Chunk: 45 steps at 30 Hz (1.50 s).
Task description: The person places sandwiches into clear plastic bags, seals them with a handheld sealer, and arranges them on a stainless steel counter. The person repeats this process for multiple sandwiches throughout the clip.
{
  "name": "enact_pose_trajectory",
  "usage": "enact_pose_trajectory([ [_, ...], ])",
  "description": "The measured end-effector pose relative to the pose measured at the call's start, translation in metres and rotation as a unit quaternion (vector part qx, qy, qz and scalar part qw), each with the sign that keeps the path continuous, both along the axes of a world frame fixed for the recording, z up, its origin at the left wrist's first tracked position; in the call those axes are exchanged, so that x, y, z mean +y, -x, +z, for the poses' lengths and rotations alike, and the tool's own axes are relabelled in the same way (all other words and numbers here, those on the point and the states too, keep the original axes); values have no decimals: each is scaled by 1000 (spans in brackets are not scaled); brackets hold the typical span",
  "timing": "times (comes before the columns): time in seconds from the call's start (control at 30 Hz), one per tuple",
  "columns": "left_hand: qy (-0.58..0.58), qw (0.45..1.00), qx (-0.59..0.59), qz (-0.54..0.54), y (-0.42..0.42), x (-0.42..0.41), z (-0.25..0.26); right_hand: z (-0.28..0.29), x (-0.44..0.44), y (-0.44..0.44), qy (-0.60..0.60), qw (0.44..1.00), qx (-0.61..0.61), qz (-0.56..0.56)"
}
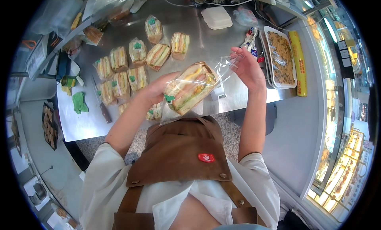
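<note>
My left hand (159, 87) holds a cut sandwich (193, 88) from its left side, its fingers mostly hidden behind it. The sandwich is tilted inside a clear plastic bag (227, 66) with a green sticker. On the right, my right hand (245, 67) pinches the loose end of that bag between thumb and fingers. Beyond my left forearm, several wrapped sandwiches (119, 58) stand grouped on the stainless steel table (199, 36). Two sandwich portions (180, 44) near the group's right side show their cut layers. A small white object lies partly hidden behind the held bag.
A knife (104, 111) and a green cloth (79, 102) lie at the left. Towards the back is a white clamshell box (216, 18). At the right are a tray of crumbly brown food (281, 57), a yellow film-roll box (297, 63) and a lit display case (336, 170).
</note>
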<state>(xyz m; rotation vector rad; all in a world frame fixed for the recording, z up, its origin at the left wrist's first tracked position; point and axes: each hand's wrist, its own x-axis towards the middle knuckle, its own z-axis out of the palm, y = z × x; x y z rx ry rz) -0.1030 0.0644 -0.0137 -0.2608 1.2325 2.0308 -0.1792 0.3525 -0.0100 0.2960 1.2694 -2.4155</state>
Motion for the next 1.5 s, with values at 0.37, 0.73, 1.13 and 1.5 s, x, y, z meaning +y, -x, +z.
enact_pose_trajectory([
  [0.37,3,997,-29,-78,-6,1,-2,-14,5,-7,-97,979,156,-90],
  [0.73,-48,996,-49,-60,-12,4,-28,-14,-25,-59,-65,997,-34,20],
  [1.13,-31,993,-62,-94,-14,15,-18,-16,-40,-58,-43,998,-39,24],
  [1.5,-194,970,-138,-37,-20,18,-61,-47,-48,-59,104,992,-73,12],
])
